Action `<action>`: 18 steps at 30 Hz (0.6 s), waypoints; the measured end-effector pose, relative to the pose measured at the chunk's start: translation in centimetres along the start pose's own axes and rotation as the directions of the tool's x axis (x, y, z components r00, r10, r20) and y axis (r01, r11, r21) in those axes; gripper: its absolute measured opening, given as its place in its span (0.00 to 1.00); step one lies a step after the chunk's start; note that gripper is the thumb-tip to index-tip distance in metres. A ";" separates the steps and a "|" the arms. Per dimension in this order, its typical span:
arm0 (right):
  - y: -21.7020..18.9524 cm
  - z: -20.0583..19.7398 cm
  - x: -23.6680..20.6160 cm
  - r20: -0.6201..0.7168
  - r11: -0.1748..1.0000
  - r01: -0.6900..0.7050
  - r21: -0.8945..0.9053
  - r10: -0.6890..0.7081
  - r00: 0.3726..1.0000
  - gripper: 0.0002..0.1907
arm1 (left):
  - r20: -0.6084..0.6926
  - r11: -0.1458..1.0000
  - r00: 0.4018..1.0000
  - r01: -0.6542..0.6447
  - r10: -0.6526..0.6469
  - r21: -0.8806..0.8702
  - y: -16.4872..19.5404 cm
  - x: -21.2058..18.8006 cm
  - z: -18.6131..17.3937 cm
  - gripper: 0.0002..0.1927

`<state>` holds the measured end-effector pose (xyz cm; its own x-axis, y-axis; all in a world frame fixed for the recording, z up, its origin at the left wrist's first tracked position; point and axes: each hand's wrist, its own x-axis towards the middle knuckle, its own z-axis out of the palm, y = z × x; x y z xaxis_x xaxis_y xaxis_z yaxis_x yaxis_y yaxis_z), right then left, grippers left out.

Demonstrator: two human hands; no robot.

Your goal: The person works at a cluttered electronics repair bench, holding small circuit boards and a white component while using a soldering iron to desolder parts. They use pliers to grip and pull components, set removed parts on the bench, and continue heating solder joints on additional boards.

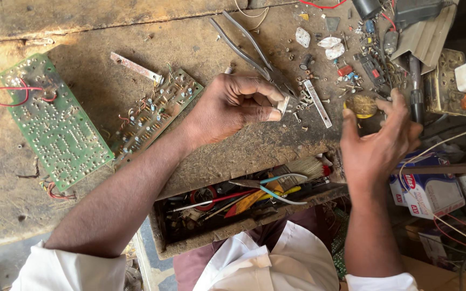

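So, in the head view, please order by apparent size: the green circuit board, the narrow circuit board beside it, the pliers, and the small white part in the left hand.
1. Green circuit board.
2. Narrow circuit board and pliers: similar length, unsure.
3. Small white part pinched by the left hand.

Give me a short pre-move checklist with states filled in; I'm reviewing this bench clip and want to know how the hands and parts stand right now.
1. Left hand pinches the small metal part at its fingertips: ok.
2. Right hand free, fingers spread, holding nothing: ok.
3. Pliers within reach, lying beside the left hand: ok.
4. Bench around the part free of loose screws and bits: not ok.
5. Narrow circuit board lying flat, untouched: ok.
6. Open drawer tidy: not ok, tools jumbled.
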<state>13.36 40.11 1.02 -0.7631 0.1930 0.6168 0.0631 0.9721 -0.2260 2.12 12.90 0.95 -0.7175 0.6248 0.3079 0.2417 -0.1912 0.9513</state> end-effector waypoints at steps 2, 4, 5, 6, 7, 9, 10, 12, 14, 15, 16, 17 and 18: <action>1.5 -0.1 -0.2 0.026 0.998 0.020 -0.053 -0.019 0.999 0.37 | 0.033 1.000 0.999 0.008 -0.009 0.024 0.1 0.0 0.0 0.12; 3.1 -0.2 -0.3 0.025 0.996 0.070 -0.064 -0.068 0.997 0.35 | 0.059 0.999 0.998 0.021 -0.023 0.041 0.2 0.0 -0.1 0.12; 4.0 -0.6 -0.5 -0.048 0.987 0.094 -0.130 -0.101 0.994 0.32 | 0.070 0.999 0.997 0.026 -0.028 0.031 0.3 0.1 -0.1 0.12; 4.9 -1.1 -0.7 -0.119 0.973 0.115 -0.198 -0.141 0.983 0.29 | 0.080 0.999 0.996 0.028 -0.030 0.021 0.4 0.2 -0.3 0.12; 5.9 -1.6 -1.0 -0.184 0.955 0.133 -0.265 -0.185 0.965 0.26 | 0.090 0.999 0.995 0.033 -0.033 0.009 0.4 0.2 -0.3 0.12; 8.0 -2.3 -1.3 -0.154 0.994 -0.075 -0.080 0.062 0.986 0.22 | 0.101 0.999 0.994 0.045 -0.047 0.020 0.5 0.2 -0.3 0.12; 9.1 -2.6 -1.4 -0.122 0.983 -0.182 0.011 0.182 0.976 0.20 | 0.108 0.998 0.993 0.048 -0.051 0.027 0.5 0.2 -0.4 0.12; 11.3 -2.8 -1.7 -0.057 0.984 -0.172 -0.053 0.169 0.984 0.16 | 0.136 0.996 0.987 0.089 -0.086 -0.014 0.5 0.1 -0.4 0.13; 13.0 -2.2 -2.2 0.002 0.979 -0.203 0.031 0.203 0.979 0.13 | 0.154 0.993 0.982 0.114 -0.106 -0.040 0.4 0.0 -0.4 0.13; 13.8 -1.7 -2.4 0.035 0.960 -0.241 0.142 0.239 0.970 0.12 | 0.159 0.992 0.981 0.118 -0.110 -0.046 0.4 0.0 -0.4 0.14; 14.5 -1.4 -2.7 0.070 0.927 -0.280 0.251 0.271 0.960 0.10 | 0.165 0.991 0.980 0.123 -0.113 -0.053 0.4 0.0 -0.4 0.14; 15.1 -1.2 -2.9 0.074 0.926 -0.273 0.262 0.263 0.962 0.11 | 0.167 0.992 0.980 0.115 -0.105 -0.053 0.4 0.0 -0.3 0.13; 15.6 -0.9 -2.9 0.077 0.925 -0.265 0.273 0.253 0.964 0.11 | 0.168 0.993 0.981 0.107 -0.096 -0.052 0.4 0.0 -0.3 0.13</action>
<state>17.12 54.83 -3.62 -0.7692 0.4221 0.4797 0.0851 0.8117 -0.5779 2.01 12.61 1.30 -0.6172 0.7589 0.2079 0.1292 -0.1629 0.9781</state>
